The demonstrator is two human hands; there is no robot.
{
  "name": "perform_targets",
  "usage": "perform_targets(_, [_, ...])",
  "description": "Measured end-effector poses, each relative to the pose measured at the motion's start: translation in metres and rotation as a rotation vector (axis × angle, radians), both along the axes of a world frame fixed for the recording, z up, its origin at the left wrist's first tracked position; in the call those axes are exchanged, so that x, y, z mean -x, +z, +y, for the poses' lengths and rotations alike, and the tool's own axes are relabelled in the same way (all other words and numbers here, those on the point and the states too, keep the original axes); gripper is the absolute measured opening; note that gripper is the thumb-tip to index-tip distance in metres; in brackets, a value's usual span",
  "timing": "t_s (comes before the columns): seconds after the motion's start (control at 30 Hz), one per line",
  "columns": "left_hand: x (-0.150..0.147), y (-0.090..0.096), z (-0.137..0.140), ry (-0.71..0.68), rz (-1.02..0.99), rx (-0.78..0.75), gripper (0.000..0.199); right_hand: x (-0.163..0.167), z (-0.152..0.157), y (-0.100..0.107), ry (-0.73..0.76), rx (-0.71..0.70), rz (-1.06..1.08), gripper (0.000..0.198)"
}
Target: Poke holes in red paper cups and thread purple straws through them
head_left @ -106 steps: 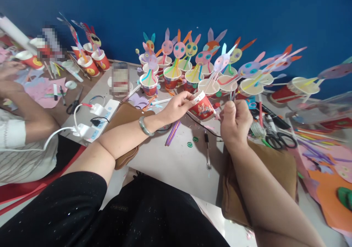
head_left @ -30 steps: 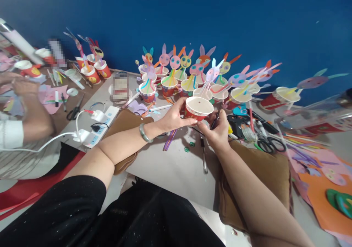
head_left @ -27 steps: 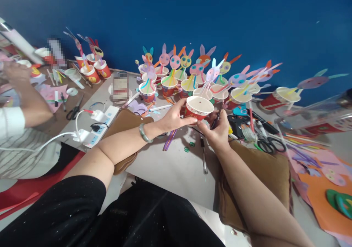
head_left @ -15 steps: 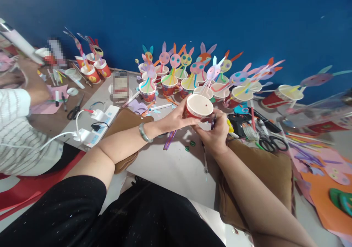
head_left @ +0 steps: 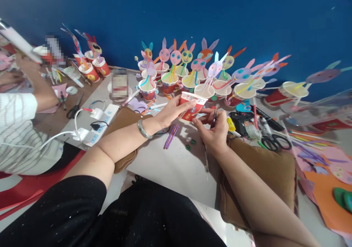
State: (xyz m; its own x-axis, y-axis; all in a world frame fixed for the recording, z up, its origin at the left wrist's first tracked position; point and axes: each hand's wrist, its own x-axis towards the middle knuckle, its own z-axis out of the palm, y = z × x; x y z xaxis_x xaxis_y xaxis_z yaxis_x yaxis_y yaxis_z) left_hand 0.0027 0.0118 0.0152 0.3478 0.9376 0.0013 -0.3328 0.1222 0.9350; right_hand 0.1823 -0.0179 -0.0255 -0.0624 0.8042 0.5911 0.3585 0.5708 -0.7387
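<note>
My left hand [head_left: 172, 111] grips a red paper cup [head_left: 192, 109] by its side, the thumb lying across the printed wall. The cup is tilted, with its side turned toward me and its white rim uppermost. Close to the cup's base, my right hand [head_left: 216, 131] is closed around small scissors [head_left: 215, 117] with dark handles; their blades are mostly hidden. Under the hands lie purple straws [head_left: 171, 136] and little green paper rounds [head_left: 188, 147]. A thin metal tool [head_left: 206, 159] rests on the table below my right hand.
Behind my hands stand several paper cups [head_left: 169, 85] with paper rabbit heads on straws. Brown cushions [head_left: 258, 177] flank me. Black-handled scissors [head_left: 275, 142] lie right. A power strip [head_left: 106, 120] sits left, beside another person's arm [head_left: 45, 89]. A blue wall [head_left: 176, 12] closes the back.
The cup has tipped so that its outer side, rather than its inside, faces me, and it has moved slightly left. My right hand stays near it. The other person's arm at left has shifted.
</note>
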Motion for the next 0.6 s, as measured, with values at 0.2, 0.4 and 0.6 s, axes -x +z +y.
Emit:
perform_targets(0.2, [-0.003,-0.001,-0.004,0.084,0.004,0.043,0.06,0.002,-0.003,0.004,-0.002,0.052,0.031,0.042])
perform_targets(0.4, [-0.001,-0.006,-0.005,0.069,0.128,-0.005,0.071,-0.001,-0.008,0.008,-0.015,-0.002,-0.075,0.026])
perform_targets(0.6, [-0.002,-0.01,0.005,0.032,0.032,-0.047,0.061,-0.01,-0.002,0.014,-0.046,0.058,-0.106,0.041])
